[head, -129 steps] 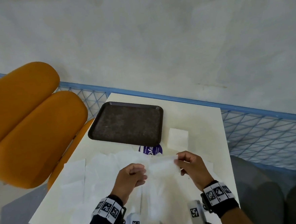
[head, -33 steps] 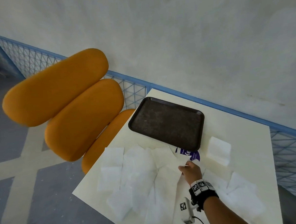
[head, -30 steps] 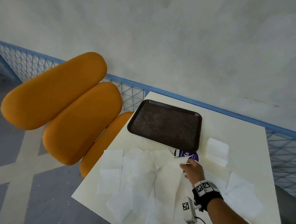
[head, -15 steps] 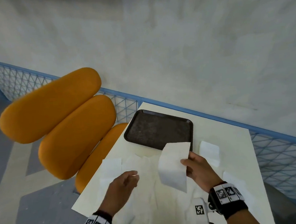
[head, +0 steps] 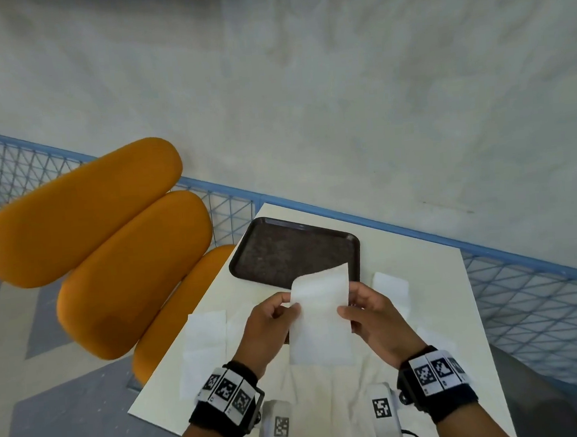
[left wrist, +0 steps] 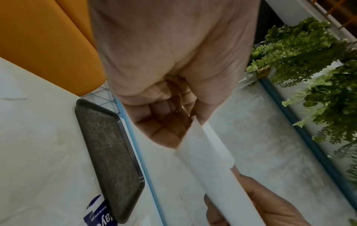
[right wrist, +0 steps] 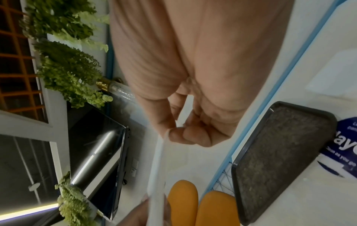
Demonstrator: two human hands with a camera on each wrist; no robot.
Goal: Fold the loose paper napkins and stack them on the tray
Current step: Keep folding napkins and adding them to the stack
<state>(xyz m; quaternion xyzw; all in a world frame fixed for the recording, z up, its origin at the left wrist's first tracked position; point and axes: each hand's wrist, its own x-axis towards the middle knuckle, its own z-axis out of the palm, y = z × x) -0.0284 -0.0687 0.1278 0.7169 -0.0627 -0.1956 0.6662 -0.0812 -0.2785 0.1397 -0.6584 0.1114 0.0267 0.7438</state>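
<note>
Pale concrete wall rises behind a cream bench (head: 432,297) edged by a blue mesh railing (head: 542,296), with an orange padded chair (head: 111,247) to the left. Above the bench, both hands hold one white paper napkin (head: 321,318) upright in the air: the left hand (head: 270,325) pinches its left edge, the right hand (head: 376,318) pinches its right edge between thumb and curled fingers. More loose napkins (head: 205,340) lie flat on the bench beneath the hands. A dark tray (head: 292,248) sits beyond them with nothing on it, and a small folded napkin (head: 391,286) lies just right of it.

Only the wrist views show a blue-and-white printed packet (right wrist: 345,146) touching the tray's near edge. The right wrist view alone shows a dark screen (right wrist: 96,152), and both wrist views show green fern-like plants (left wrist: 309,64).
</note>
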